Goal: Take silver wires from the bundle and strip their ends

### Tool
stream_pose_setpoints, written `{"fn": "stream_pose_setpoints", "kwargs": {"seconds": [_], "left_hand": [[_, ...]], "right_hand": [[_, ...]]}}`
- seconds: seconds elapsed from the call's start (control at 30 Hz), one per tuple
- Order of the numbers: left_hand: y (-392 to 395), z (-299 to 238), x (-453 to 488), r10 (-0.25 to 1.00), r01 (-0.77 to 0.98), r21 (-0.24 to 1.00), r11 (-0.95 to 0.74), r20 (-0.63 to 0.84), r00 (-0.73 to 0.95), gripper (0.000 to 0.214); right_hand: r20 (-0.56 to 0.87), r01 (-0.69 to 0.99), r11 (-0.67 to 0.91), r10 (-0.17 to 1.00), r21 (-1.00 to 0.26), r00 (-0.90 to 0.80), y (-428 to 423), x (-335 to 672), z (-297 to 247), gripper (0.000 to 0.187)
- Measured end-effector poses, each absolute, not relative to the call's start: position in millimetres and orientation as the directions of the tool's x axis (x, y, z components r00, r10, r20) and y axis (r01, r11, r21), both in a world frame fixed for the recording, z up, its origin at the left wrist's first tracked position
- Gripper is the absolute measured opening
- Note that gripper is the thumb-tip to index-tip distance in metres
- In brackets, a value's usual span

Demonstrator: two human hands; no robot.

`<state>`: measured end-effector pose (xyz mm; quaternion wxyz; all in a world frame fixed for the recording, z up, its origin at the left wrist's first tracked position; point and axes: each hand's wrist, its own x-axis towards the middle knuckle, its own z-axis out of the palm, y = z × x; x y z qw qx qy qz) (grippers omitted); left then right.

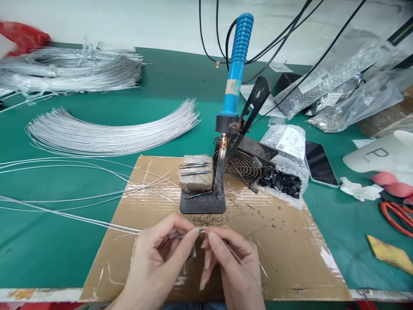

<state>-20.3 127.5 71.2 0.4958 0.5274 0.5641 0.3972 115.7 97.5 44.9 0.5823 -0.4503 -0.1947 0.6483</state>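
Note:
My left hand (164, 258) is closed in a pinch on several thin silvery wires (125, 229), which trail off to the left. Close beside it, my right hand (232, 262) pinches a small shiny piece at the wire ends; its exact kind is too small to make out. One fine wire (241, 261) runs back across the right hand. Just beyond the fingers, a blue-handled soldering iron (237, 64) stands tip down in a stand with a black base (202, 206). Against it sits a worn block (195, 183) with metal tips lying on top.
Cardboard (284, 241) lies under the work. A curved wire bundle (116, 133) and larger coils (71, 71) lie at left. To the right are a fan (241, 165), a bag of black parts (284, 183), a phone (321, 163), a white cup (377, 153) and red-handled pliers (396, 217).

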Motion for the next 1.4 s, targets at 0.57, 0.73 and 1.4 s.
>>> {"fn": "stream_pose_setpoints", "kwargs": {"seconds": [0.57,0.73,1.4], "left_hand": [[119.0,76.0,-16.5,0.982,0.338,0.924,0.181,-0.191,-0.004,0.027],[119.0,74.3,-16.1,0.987,0.322,0.934,0.151,-0.159,0.0,0.026],[117.1,71.0,-18.7,0.994,0.398,0.917,0.032,-0.072,0.085,0.025]], "right_hand": [[-0.387,-0.58,-0.273,0.919,-0.767,0.078,97.8,113.7,47.0,0.025],[-0.389,-0.597,-0.288,0.92,-0.749,0.044,97.9,116.0,46.3,0.026],[-0.421,-0.542,-0.432,0.894,-0.721,-0.151,104.5,142.5,49.7,0.029]]}}
